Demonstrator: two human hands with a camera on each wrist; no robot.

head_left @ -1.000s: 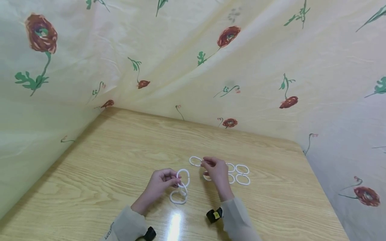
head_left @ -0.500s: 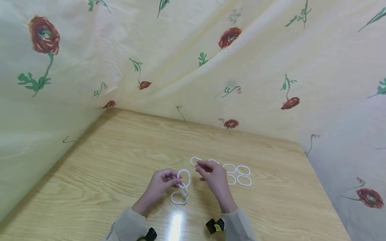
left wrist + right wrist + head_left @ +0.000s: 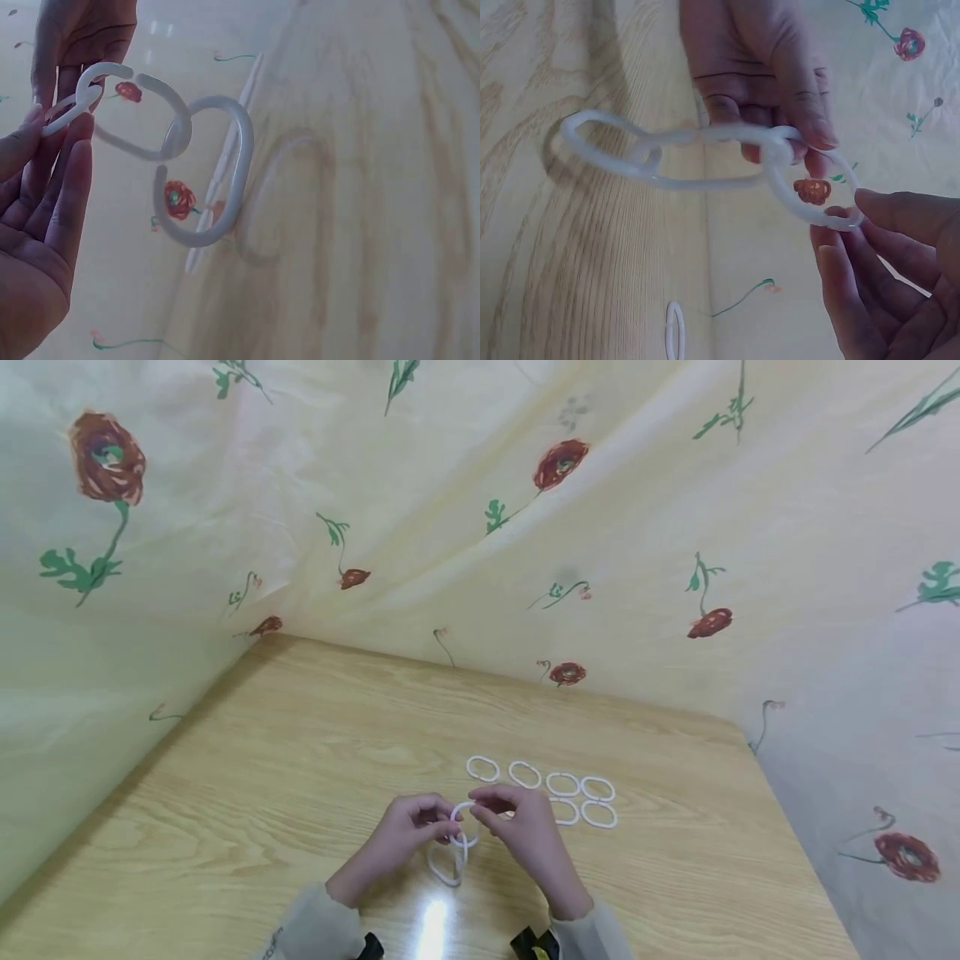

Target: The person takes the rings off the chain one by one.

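**Third ring going onto the chain**

Both hands meet just above the table [image 3: 300,752], working a short chain [image 3: 453,852] of white plastic rings. The left hand [image 3: 405,831] pinches the chain's upper link between thumb and fingertips, so the lower link hangs down to the wood. The right hand [image 3: 517,827] pinches another ring [image 3: 810,191] and holds it against that upper link; in the right wrist view this ring already seems hooked through the link, though I cannot tell whether its split end has passed fully clear.

From the left wrist view, the chain [image 3: 180,165] shows two links joined, each an open oval with a small gap, and the ring [image 3: 71,112] in hand crosses the top link right at the fingertips.

So, as I judge it: two links are joined, and a third is being threaded on or has only just caught. Six loose rings [image 3: 555,789] lie flat on the table beyond the hands, a row of four behind and two more in front of it at its right end (a further one could be hidden behind the right hand). If all are meant for the chain, most of the work is left: roughly a third done.

The table stands in a corner hung with pale cloth [image 3: 600,527] printed with red flowers. Grey sleeves and the dark wrist cameras show at the bottom edge of the head view.
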